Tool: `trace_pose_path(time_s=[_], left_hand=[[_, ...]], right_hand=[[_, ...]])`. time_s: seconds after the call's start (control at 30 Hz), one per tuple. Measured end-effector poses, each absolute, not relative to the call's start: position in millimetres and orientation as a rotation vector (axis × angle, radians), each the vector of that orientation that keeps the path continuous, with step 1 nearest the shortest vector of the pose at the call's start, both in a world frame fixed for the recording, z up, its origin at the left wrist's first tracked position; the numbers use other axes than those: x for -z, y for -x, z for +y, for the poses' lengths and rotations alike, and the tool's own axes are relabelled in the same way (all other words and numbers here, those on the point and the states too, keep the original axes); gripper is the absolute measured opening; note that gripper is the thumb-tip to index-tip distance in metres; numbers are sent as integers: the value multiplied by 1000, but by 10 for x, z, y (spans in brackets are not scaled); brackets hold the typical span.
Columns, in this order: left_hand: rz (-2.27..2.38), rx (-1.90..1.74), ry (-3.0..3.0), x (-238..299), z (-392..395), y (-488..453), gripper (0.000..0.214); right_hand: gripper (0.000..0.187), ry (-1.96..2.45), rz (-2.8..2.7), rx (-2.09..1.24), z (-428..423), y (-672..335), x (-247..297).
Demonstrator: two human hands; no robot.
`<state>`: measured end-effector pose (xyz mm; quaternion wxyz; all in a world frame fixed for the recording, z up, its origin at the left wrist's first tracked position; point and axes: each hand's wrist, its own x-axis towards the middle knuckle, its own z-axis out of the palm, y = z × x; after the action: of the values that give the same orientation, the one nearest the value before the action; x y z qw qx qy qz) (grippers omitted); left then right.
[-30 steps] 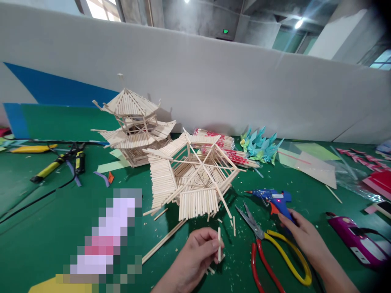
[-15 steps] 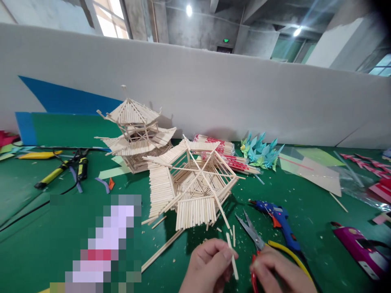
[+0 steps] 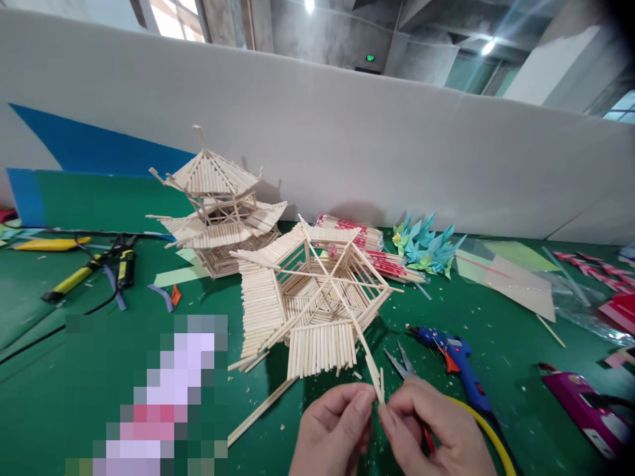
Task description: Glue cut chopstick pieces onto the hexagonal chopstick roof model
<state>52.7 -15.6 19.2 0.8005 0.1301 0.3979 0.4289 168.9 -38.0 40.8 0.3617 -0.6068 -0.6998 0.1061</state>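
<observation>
My left hand and my right hand meet at the bottom centre, both pinching a short wooden stick between thumb and fingers. The stick tilts up toward the hexagonal stick roof just beyond my hands. Under my right hand lie pliers with a yellow handle and metal jaws. A blue glue gun rests to the right of the roof. A stick pagoda stands behind the roof on the left.
A green table runs to a white wall. Yellow-handled tools and a black cable lie at the left. Red-printed stick packets, teal paper cranes, coloured paper and a purple device sit to the right. Loose sticks lie near my hands.
My right hand left the glue gun, came left over the pliers and joined my left hand on the stick. The stick tipped from upright to a slant.
</observation>
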Motion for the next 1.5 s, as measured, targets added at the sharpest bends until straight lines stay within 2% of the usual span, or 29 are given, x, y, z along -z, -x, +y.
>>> trace_pose_path(time_s=[0.23, 0.57, 0.97, 1.5], left_hand=[[816, -965, -311, -5, -48, -503, 20], [773, -1021, -261, -24, 31, -520, 17], [753, -1011, -322, -20, 17, -482, 28], [814, -992, -283, -140, 19, -482, 27]], right_hand=[[28, 1666, -2011, -299, -142, -1725, -606], [25, 1726, -2129, -427, -9, -1729, -566], [25, 1730, -2158, -402, 29, -1711, -561], [25, 1803, -2126, -438, 26, -1716, -613]])
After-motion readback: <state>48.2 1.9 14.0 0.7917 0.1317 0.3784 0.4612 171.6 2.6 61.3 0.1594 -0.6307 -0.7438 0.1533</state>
